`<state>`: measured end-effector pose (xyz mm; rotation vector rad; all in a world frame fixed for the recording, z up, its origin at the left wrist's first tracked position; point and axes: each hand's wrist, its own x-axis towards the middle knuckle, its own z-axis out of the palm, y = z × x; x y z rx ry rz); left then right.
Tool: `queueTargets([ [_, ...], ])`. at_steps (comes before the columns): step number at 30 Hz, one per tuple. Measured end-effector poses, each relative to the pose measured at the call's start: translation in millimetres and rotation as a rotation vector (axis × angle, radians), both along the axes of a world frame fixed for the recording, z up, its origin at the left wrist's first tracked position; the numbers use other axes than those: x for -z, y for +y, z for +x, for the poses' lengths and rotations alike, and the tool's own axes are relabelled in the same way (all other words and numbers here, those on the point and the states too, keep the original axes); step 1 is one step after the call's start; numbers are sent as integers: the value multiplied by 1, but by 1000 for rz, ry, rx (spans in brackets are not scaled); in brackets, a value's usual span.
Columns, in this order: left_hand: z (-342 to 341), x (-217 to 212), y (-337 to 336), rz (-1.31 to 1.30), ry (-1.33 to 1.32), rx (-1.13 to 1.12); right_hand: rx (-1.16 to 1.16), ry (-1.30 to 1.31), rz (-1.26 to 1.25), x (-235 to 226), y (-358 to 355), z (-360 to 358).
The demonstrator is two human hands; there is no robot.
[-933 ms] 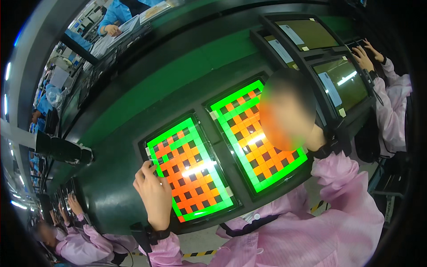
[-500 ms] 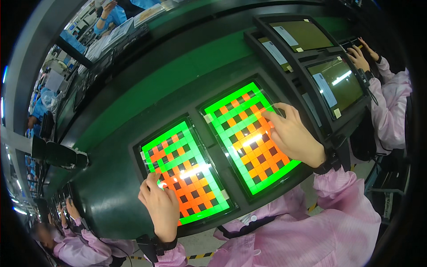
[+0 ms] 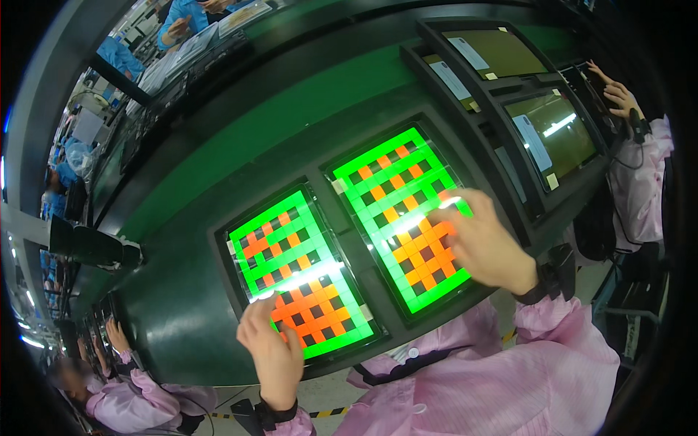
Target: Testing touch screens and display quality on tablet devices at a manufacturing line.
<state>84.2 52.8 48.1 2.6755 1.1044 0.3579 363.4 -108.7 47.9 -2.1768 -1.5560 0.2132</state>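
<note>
2 lit display panels are set side by side in a dark green sloped console [image 3: 218, 167], low in the middle of the view. The left display panel [image 3: 291, 254] shows a green frame with orange and black squares. Its lower edge is touched by the left hand [image 3: 273, 349], which is laid flat with the fingers loosely spread and nothing held in it. The right display panel [image 3: 396, 196] carries the same checker pattern. Its lower right part is covered by the right hand [image 3: 483, 243], which is also open, with the fingers stretched over the glass and nothing gripped. A black wrist strap [image 3: 556, 272] is worn at the right wrist, above a pink sleeve [image 3: 509, 378].

Further right, 2 darker screens [image 3: 552, 134] are mounted in the same console, and there the hand of another person [image 3: 618, 94] in pink is seen. At the lower left, one more person in pink [image 3: 123, 400] is seated.
</note>
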Motion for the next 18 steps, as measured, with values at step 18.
queueTargets([
  [18, 6, 1, -38, -148, -19, 253, -343, 56, 66, 9, -19, -20],
])
